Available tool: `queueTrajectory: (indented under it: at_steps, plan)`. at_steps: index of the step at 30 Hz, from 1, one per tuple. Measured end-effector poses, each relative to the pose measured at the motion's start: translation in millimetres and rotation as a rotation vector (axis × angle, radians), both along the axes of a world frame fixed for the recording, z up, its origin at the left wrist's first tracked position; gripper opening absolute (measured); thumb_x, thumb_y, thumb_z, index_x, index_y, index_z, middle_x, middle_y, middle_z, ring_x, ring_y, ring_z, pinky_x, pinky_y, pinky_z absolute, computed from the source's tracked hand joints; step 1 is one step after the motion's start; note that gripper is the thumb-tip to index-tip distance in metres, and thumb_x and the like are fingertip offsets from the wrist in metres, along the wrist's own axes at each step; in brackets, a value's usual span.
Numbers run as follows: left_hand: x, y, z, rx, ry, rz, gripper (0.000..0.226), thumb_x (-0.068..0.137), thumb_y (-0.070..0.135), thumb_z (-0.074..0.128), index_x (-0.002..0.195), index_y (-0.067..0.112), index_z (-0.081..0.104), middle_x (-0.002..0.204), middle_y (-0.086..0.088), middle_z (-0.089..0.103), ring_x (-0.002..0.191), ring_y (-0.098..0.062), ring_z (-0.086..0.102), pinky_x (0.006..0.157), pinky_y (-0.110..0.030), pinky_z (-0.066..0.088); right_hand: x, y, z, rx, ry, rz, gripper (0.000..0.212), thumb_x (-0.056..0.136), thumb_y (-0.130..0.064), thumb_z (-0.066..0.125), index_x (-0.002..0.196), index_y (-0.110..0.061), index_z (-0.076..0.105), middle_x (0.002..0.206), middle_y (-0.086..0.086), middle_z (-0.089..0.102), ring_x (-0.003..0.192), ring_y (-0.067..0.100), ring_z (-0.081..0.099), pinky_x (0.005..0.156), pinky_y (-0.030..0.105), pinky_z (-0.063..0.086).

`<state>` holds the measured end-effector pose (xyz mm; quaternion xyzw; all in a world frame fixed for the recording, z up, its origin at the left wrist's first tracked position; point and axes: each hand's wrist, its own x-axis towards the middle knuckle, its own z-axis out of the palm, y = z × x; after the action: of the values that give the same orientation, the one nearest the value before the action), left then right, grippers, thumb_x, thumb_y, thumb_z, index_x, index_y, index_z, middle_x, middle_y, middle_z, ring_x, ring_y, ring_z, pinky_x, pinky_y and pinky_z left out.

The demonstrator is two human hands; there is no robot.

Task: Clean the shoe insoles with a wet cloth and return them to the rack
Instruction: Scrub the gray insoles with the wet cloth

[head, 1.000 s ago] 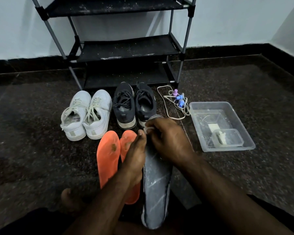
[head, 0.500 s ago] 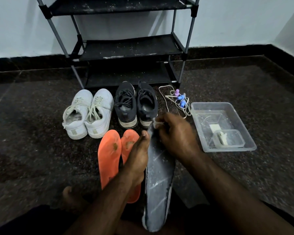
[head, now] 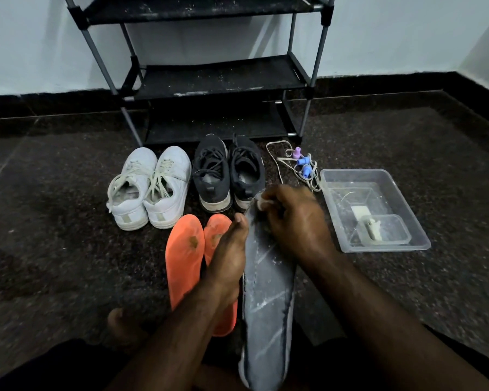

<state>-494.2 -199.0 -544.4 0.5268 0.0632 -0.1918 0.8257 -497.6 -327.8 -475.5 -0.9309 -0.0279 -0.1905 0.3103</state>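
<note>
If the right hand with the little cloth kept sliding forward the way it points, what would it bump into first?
Probably the black shoes: the right hand wipes the grey insole's far tip, just before them.

A clear plastic tub point(head: 407, 244) sits right of white laces with blue and purple clips point(head: 301, 162).

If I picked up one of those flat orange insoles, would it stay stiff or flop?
The thin flat orange foam insole would probably bend and droop at its ends. It looks light. Lying flat on the dark speckled floor, it seems unlikely to roll.
</note>
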Motion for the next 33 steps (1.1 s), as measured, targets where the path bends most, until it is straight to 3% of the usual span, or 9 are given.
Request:
queueTrajectory:
  at_steps: [3,7,12,17,19,22,25,28,33]
  plan:
    - [1,-1,-4,0.033,-0.018,0.000,0.077,0.086,0.080,0.050,0.139,0.024,0.058,0.144,-0.006,0.058,0.139,-0.028,0.048,0.117,-0.056,0.030,3,-9,0,0.033,-0.001,-0.081,0.016,0.085,-0.014,0.066,0.097,-0.024,0.066,0.094,-0.005,0.068,0.093,0.019,0.052,0.078,0.037,0.049]
    - [-2,4,6,0.026,-0.005,0.047,0.086,0.085,0.077,0.054,0.142,0.014,0.050,0.149,-0.021,0.048,0.139,-0.040,0.045,0.117,-0.059,0.031,-10,10,0,-0.038,-0.016,0.069,0.017,0.082,-0.016,0.068,0.095,-0.026,0.067,0.090,-0.007,0.068,0.091,0.017,0.053,0.078,0.039,0.048]
    - [-7,1,17,-0.118,0.048,0.014,0.058,0.104,0.052,0.036,0.130,0.007,0.064,0.130,-0.020,0.066,0.124,-0.036,0.061,0.110,-0.053,0.043,3,-12,1,-0.008,-0.002,-0.045,0.023,0.082,-0.010,0.064,0.096,-0.028,0.066,0.094,-0.006,0.069,0.090,0.018,0.058,0.081,0.042,0.050]
    - [-6,-1,23,-0.194,0.059,0.079,0.061,0.095,0.052,0.047,0.130,0.004,0.062,0.129,-0.024,0.065,0.122,-0.037,0.061,0.104,-0.047,0.051,-8,7,-2,-0.039,0.004,0.114,0.018,0.084,-0.016,0.067,0.098,-0.026,0.068,0.090,-0.001,0.069,0.086,0.021,0.060,0.075,0.037,0.051]
    - [-4,0,22,-0.191,0.013,0.148,0.069,0.089,0.057,0.063,0.131,0.002,0.061,0.131,-0.029,0.061,0.123,-0.042,0.059,0.108,-0.057,0.045,-5,4,1,-0.054,-0.023,0.097,0.018,0.084,-0.018,0.070,0.100,-0.027,0.069,0.087,-0.010,0.067,0.089,0.018,0.056,0.075,0.037,0.051]
    - [1,2,15,-0.135,-0.008,0.152,0.072,0.086,0.066,0.064,0.124,0.006,0.067,0.128,-0.028,0.063,0.119,-0.045,0.061,0.108,-0.062,0.042,1,-9,3,0.115,0.050,-0.015,0.015,0.086,-0.022,0.072,0.098,-0.031,0.069,0.082,-0.027,0.059,0.093,0.013,0.056,0.078,0.033,0.051]
    - [0,2,18,-0.191,0.022,0.058,0.057,0.102,0.055,0.039,0.111,0.012,0.076,0.119,-0.022,0.070,0.110,-0.037,0.068,0.094,-0.047,0.054,1,-9,2,0.381,0.147,0.018,0.014,0.086,-0.025,0.075,0.098,-0.029,0.069,0.092,-0.021,0.070,0.086,0.000,0.065,0.080,0.034,0.056]
    - [-2,3,21,-0.253,0.029,0.021,0.057,0.103,0.050,0.036,0.115,0.008,0.072,0.110,-0.018,0.073,0.094,-0.028,0.074,0.072,-0.033,0.060,7,-8,3,0.501,0.102,-0.016,0.014,0.084,-0.024,0.077,0.096,-0.027,0.072,0.093,-0.018,0.072,0.084,-0.001,0.067,0.078,0.030,0.057]
    - [-9,3,26,-0.299,0.065,0.073,0.056,0.097,0.047,0.055,0.131,0.004,0.063,0.133,-0.027,0.061,0.122,-0.043,0.059,0.107,-0.055,0.045,12,-8,5,0.593,0.073,-0.088,0.014,0.084,-0.027,0.077,0.096,-0.028,0.071,0.093,-0.016,0.073,0.087,0.001,0.068,0.082,0.032,0.057]
